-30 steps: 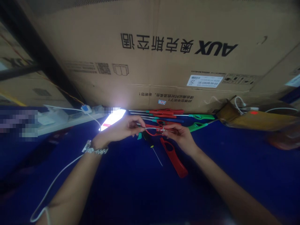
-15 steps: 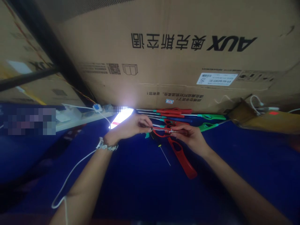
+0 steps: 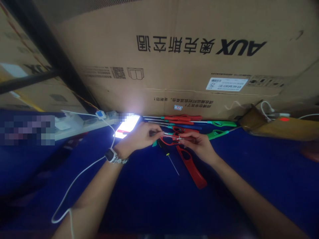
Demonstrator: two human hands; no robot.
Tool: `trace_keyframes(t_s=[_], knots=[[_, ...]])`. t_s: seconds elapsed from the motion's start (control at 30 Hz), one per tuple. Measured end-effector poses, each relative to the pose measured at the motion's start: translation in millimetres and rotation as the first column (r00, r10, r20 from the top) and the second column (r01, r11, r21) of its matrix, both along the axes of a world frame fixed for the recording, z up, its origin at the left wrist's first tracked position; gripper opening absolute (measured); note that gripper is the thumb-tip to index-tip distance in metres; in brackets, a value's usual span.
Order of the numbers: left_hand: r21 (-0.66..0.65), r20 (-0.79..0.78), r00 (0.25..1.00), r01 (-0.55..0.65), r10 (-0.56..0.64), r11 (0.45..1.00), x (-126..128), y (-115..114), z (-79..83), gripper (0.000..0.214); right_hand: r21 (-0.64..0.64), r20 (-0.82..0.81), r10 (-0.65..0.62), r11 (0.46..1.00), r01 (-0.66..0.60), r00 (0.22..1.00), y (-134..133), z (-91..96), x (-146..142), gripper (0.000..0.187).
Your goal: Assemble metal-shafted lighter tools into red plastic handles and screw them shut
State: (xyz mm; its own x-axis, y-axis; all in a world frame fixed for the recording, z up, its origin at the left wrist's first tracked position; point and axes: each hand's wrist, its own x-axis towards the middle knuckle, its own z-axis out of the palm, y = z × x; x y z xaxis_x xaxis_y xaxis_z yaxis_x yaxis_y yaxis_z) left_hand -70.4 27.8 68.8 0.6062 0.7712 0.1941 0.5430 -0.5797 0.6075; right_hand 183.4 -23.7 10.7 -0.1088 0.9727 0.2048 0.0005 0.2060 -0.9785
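Note:
My right hand [image 3: 202, 146] is closed in a pinch on the body of a red long-nosed lighter [image 3: 169, 143], whose inner metal parts seem exposed. My left hand [image 3: 146, 134] pinches at the other end of the same lighter, fingertips on or right by a thin metal piece; the exact contact is too small to make out. A red lighter casing [image 3: 193, 171] with a finger loop lies on the blue cloth below my right hand. Beneath the held lighter is a screwdriver [image 3: 167, 154] with a dark handle, yellow collar and thin shaft.
Several more lighters lie behind the hands, among them a green one [image 3: 223, 123] and a red one [image 3: 183, 118]. A lit phone [image 3: 127, 126] leans left of them. A white cable [image 3: 74, 179] crosses my left arm. A power strip [image 3: 92, 124] and large cardboard box [image 3: 174, 20] stand behind.
The view has shifted slightly. My left wrist has turned, so a watch face now shows. Both hands keep their pinch on the lighter.

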Motion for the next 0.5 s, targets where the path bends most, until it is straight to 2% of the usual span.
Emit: trace_keyframes(t_s=[0.07, 0.13, 0.23, 0.33, 0.43, 0.5], knots=[[0.088, -0.038, 0.998, -0.046, 0.050, 0.995, 4, -2, 0.6, 0.022, -0.006, 0.002, -0.004, 1.000, 0.004, 1.000, 0, -0.1, 0, 0.026], [0.118, -0.054, 0.992, -0.106, 0.113, 0.987, 7, -4, 1.8, 0.016, -0.006, -0.002, -0.008, 1.000, 0.008, 1.000, 0, 0.2, -1, 0.027], [0.084, -0.084, 0.982, -0.161, 0.168, 0.983, 11, -6, 2.6, 0.034, 0.000, -0.007, -0.011, 1.000, 0.011, 1.000, 0, 0.6, -2, 0.027], [0.091, -0.073, 0.990, -0.118, 0.125, 0.989, 12, -5, 0.0, 0.032, -0.001, -0.006, -0.011, 1.000, 0.011, 1.000, 0, 1.0, -3, 0.027], [0.125, 0.038, 0.996, -0.082, 0.077, 0.989, 10, -2, -3.0, 0.008, -0.005, -0.004, -0.021, 1.000, 0.021, 1.000, 0, 2.2, -2, 0.027], [0.109, 0.096, 0.994, -0.071, 0.060, 0.991, 7, 0, -3.0, 0.013, -0.007, 0.002, -0.033, 0.999, 0.033, 0.999, 0, 3.3, -1, 0.028]])
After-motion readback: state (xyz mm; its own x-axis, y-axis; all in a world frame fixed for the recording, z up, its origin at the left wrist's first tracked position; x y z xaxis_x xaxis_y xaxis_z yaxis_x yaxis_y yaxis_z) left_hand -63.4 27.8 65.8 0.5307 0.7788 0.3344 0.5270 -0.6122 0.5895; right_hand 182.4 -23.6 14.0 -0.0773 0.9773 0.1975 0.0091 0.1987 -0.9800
